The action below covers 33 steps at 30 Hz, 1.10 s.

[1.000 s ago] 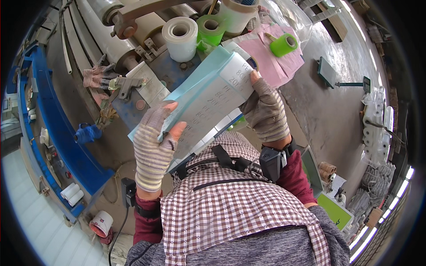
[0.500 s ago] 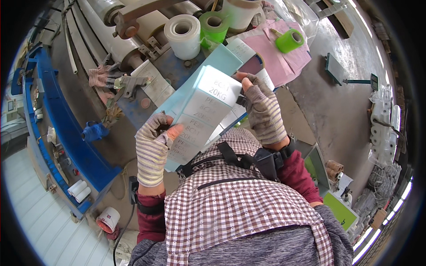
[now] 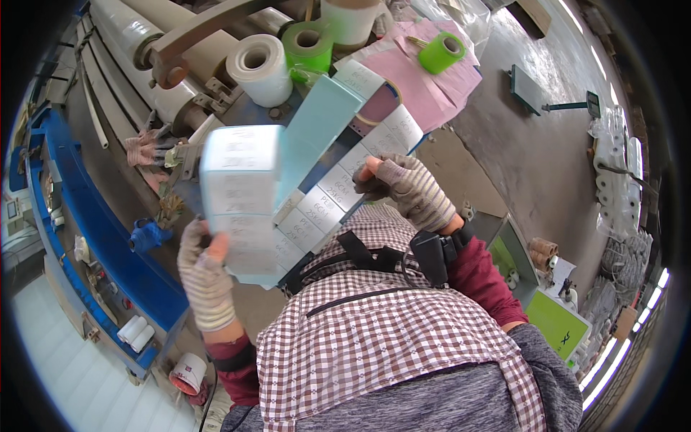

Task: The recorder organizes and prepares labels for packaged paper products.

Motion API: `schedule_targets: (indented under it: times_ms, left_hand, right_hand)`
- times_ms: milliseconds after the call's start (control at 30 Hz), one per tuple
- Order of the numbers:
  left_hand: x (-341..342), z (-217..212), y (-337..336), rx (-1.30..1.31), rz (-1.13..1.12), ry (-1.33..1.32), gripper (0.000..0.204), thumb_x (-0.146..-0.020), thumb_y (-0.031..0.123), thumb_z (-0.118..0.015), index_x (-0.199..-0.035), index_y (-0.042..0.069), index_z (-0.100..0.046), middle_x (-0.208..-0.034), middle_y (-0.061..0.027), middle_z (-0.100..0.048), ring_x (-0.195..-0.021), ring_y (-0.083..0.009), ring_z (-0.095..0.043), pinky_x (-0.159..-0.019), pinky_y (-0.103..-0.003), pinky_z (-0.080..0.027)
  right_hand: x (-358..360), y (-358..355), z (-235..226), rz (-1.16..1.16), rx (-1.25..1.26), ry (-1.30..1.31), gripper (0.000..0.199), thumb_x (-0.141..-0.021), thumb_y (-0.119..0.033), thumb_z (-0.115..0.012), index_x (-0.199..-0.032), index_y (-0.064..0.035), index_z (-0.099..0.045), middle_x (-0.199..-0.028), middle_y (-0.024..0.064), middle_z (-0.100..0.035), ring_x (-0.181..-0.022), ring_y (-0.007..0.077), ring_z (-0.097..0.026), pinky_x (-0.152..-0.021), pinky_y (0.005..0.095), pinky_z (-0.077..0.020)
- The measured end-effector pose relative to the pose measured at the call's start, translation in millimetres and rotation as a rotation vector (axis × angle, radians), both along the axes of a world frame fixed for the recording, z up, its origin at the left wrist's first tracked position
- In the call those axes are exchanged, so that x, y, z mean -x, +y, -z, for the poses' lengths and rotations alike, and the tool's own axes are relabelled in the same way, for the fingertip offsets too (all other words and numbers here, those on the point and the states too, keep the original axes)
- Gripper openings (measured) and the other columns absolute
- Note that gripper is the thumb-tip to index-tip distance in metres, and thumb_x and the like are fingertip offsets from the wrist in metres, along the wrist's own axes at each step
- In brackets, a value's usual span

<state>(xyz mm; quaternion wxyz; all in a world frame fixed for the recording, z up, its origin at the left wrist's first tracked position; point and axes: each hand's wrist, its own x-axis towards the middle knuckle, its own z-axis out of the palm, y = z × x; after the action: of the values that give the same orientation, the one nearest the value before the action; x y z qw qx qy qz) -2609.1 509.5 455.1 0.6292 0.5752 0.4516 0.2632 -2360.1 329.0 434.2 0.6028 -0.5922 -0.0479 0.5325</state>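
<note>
My left hand (image 3: 206,277), in a striped fingerless glove, grips the lower left edge of a long strip of white labels (image 3: 243,169) with its thumb on the front. The strip's upper part bends over toward the far side. My right hand (image 3: 416,193), gloved alike, is closed over another strip of white labels (image 3: 322,210) lying slantwise on the table; whether its fingertips hold anything is hidden. Between the two strips lies a light blue folded label strip (image 3: 322,119), with white labels at its far end.
A white film roll (image 3: 259,72), a green roll (image 3: 308,49) and a smaller green roll (image 3: 441,52) on pink sheets (image 3: 403,72) stand at the back. Machine rollers (image 3: 126,32) run along the far left. A blue metal frame (image 3: 108,216) is at left, a floor scale (image 3: 525,90) at right.
The held label strip has swung left with my left hand. My right hand has let go of it and moved down over the other strip. The view has shifted slightly.
</note>
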Motion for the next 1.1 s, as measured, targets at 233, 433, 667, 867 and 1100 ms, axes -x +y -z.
schedule_targets:
  times_ms: [233, 433, 667, 867, 1100]
  left_hand:
    - [57.3, -20.8, 42.3, -0.228, -0.237, 0.156, 0.026, -0.083, 0.013, -0.062, -0.106, 0.002, -0.060, -0.101, -0.0060, -0.062, -0.090, -0.0149, -0.055, -0.084, -0.026, -0.041]
    - [86.4, -54.0, 65.6, -0.211, -0.292, -0.157, 0.026, -0.082, 0.010, -0.065, -0.108, 0.009, -0.061, -0.112, -0.0073, -0.059, -0.103, -0.0209, -0.054, -0.091, -0.035, -0.042]
    - [89.7, -85.8, 66.9, -0.362, -0.398, 0.029, 0.023, -0.084, 0.016, -0.064, -0.106, 0.009, -0.061, -0.110, -0.0105, -0.059, -0.103, -0.0211, -0.055, -0.089, -0.035, -0.045]
    - [105.7, -96.4, 84.5, -0.428, -0.422, -0.083, 0.021, -0.084, 0.013, -0.064, -0.104, 0.008, -0.061, -0.103, -0.0110, -0.061, -0.096, -0.0198, -0.058, -0.081, -0.031, -0.050]
    - [106.1, -107.5, 79.5, -0.486, -0.538, -0.001, 0.024, -0.082, 0.011, -0.066, -0.106, 0.011, -0.064, -0.114, -0.0077, -0.056, -0.105, -0.0188, -0.055, -0.084, -0.032, -0.050]
  right_hand:
    - [-36.6, -53.6, 10.3, 0.274, 0.114, -0.136, 0.029, -0.088, -0.031, -0.058, -0.087, -0.0021, -0.063, -0.078, 0.0063, -0.065, -0.070, 0.0148, -0.062, -0.067, 0.0300, -0.0513]
    - [-55.9, -88.4, 15.9, 0.411, 0.142, -0.166, 0.028, -0.087, -0.031, -0.059, -0.088, -0.0026, -0.063, -0.082, 0.0068, -0.065, -0.072, 0.0170, -0.063, -0.068, 0.0320, -0.0516]
    - [-52.0, -101.2, 17.7, 0.442, 0.119, -0.149, 0.029, -0.087, -0.032, -0.059, -0.088, -0.0029, -0.063, -0.083, 0.0075, -0.065, -0.074, 0.0184, -0.063, -0.069, 0.0321, -0.0509]
    - [-45.4, -107.6, 19.3, 0.423, 0.098, -0.127, 0.029, -0.088, -0.031, -0.058, -0.092, -0.0024, -0.062, -0.087, 0.0077, -0.065, -0.077, 0.0186, -0.063, -0.071, 0.0320, -0.0498]
    - [-34.7, -86.7, 16.2, 0.161, 0.064, -0.264, 0.032, -0.091, -0.028, -0.055, -0.104, -0.0004, -0.063, -0.096, 0.0059, -0.065, -0.084, 0.0138, -0.062, -0.076, 0.0278, -0.0497]
